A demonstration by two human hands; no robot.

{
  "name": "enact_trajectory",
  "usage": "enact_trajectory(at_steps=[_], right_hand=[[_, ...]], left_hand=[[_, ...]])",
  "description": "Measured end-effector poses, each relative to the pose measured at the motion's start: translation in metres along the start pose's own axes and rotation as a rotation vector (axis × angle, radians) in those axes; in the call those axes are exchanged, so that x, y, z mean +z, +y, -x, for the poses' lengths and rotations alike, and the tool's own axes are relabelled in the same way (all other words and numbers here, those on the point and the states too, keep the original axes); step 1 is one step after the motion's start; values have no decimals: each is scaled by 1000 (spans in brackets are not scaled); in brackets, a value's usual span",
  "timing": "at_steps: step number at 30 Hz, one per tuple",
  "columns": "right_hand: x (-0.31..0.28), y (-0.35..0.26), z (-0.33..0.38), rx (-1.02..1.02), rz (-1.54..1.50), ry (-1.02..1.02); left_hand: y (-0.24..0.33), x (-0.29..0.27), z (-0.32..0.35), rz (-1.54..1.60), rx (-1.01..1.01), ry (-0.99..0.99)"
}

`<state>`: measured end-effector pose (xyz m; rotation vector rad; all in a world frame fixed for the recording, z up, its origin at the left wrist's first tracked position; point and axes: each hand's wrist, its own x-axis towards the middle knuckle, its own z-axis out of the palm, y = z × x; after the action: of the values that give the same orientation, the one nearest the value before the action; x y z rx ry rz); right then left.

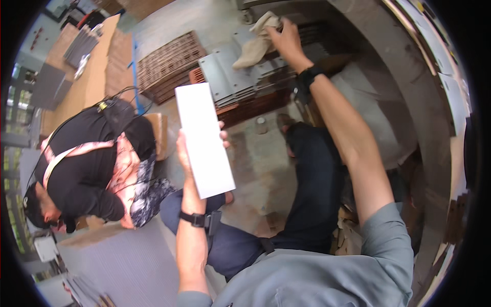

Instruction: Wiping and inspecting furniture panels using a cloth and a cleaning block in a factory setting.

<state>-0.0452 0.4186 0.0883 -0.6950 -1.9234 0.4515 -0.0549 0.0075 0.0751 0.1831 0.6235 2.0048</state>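
Observation:
A long white rectangular panel (206, 140) stands out in front of me, gripped by my left hand (184, 156). The thumb lies along its left edge and fingertips show at its right edge; the palm behind it is hidden. Further off and to the right, my right hand (289, 43) is closed on a crumpled beige cloth (254, 49). That cloth hangs over a stack of pale grey metal plates (221, 77) with small holes. White panel and cloth are apart.
Brown slatted pallets (168, 62) sit left of the plates. At my left a co-worker in black (84, 163) bends over near a grey ribbed surface (128, 266). Cardboard (105, 66) lies at the far left. A small round object (262, 125) is on the floor.

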Motion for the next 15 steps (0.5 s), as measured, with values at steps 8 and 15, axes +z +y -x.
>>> enact_trajectory(at_steps=[8,15], right_hand=[[-153,-35,144,158,-259,-297],[-311,-47,294,334,-206,-528]], left_hand=[[31,-107,-20,297,-207,-395],[14,-38,-12,-148,64,148]])
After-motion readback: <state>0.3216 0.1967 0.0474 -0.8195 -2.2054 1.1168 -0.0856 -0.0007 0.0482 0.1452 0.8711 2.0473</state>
